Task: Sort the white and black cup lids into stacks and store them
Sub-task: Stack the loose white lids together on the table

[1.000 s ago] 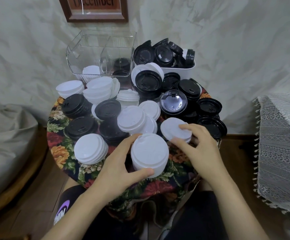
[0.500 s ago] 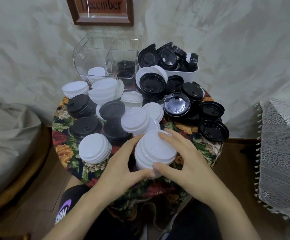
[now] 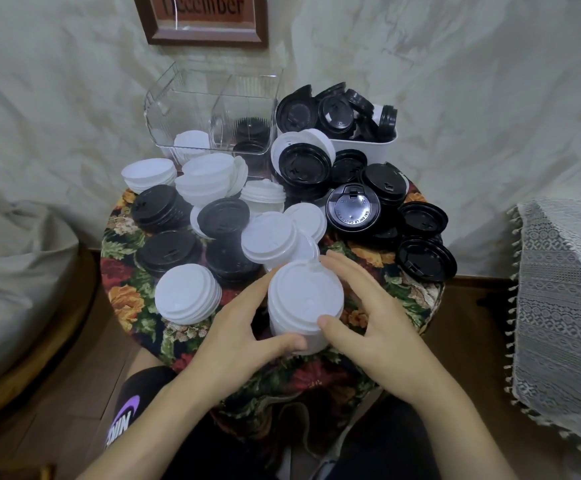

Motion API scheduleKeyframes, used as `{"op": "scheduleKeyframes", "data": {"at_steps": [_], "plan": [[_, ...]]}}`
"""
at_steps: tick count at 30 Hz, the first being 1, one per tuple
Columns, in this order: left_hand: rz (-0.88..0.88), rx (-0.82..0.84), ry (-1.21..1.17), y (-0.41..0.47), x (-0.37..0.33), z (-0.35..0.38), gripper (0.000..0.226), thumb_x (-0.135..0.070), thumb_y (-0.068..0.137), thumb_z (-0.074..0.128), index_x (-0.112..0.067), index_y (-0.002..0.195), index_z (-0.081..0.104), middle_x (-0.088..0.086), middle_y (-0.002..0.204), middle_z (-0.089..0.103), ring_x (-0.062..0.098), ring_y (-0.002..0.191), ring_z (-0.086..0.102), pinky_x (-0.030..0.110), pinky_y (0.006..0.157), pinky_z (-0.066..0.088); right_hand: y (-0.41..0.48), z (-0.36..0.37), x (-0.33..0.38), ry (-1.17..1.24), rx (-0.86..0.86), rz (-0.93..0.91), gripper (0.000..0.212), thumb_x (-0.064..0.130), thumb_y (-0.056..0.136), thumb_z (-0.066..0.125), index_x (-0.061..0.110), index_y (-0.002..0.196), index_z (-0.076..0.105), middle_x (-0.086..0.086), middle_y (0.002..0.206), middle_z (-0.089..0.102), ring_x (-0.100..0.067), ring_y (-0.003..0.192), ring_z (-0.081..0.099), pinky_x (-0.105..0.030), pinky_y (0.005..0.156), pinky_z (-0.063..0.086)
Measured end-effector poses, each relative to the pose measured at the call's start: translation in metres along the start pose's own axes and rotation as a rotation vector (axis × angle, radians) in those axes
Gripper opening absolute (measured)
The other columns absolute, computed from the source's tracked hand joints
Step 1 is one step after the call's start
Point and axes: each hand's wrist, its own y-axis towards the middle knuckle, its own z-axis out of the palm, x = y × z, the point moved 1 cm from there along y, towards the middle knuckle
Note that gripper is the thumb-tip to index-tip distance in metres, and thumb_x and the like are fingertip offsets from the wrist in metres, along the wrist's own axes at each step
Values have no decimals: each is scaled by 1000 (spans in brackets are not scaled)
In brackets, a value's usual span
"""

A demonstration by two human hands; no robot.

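Nearest, at lower left on dark clothing (image 3: 133, 403): a purple and white print, only "NIN" readable, the rest cut off.

Just beyond, at the near edge of the floral-covered tabletop (image 3: 126, 306): a tall stack of white lids (image 3: 304, 299), upright, gripped from both sides. On its left, the left hand (image 3: 233, 337), thumb curled across the front of the stack, fingers wrapped round the far left side. On its right, the right hand (image 3: 379, 327), thumb pressed to the top lid's front rim, fingers (image 3: 346, 275) slightly spread and curved along the right side, tips at the far rim.

Left of the left hand, a shorter white stack (image 3: 186, 292), leaning. Behind that, two black stacks (image 3: 169, 251). Directly beyond the held stack and touching its far rim, tilted white lids (image 3: 271, 237).

Farther right, loose black lids, among them a glossy black lid (image 3: 353, 209) with raised lettering round its edge, too small to read surely.

At the back, a clear bin (image 3: 212, 81) with two compartments: white lids in the left one, black lids in the right. Just beside it on the right, a white tub (image 3: 361, 148) heaped with black lids.

On the wall above, a framed sign (image 3: 209, 32) reading "December", its top cut off. At far right, a lace cloth (image 3: 559, 289).
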Motion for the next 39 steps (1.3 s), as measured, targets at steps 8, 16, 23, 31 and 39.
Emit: {"op": "scheduleKeyframes", "data": {"at_steps": [8,16,23,31,39], "plan": [[-34,-15,-12,-2,2,-1,90,-60,67,83,-58,146,40,-34,144,52,-10,136,46,26,110,38,5,1,-4,38,-53,11,73,57,76,77,45,144,53,31,143,44,-2,136,45,-38,112,43],[-49,-21,10,-2,6,-1,96,-70,63,80,-57,149,37,-42,146,45,-16,136,41,20,108,36,7,-18,-18,248,-171,0,58,49,77,77,46,132,60,17,139,52,-9,132,55,-35,109,48],[-5,-15,-11,-1,-2,0,91,-58,71,83,-54,150,40,-34,150,48,-8,141,41,31,114,36,4,-1,-4,-19,-47,46,83,71,67,74,55,144,45,42,146,35,7,143,30,-26,113,32],[38,-25,-12,0,0,0,86,-62,71,80,-56,148,41,-36,148,48,-10,141,41,24,111,35,-4,-6,-1,36,16,56,67,30,95,72,48,152,40,44,152,33,17,144,26,-18,120,28],[26,-21,-1,0,9,2,82,-86,86,46,-44,156,36,-29,159,39,-4,148,34,33,121,32,-4,-3,-1,31,-77,39,64,64,75,75,42,134,62,36,147,42,3,138,43,-38,113,42]]}}
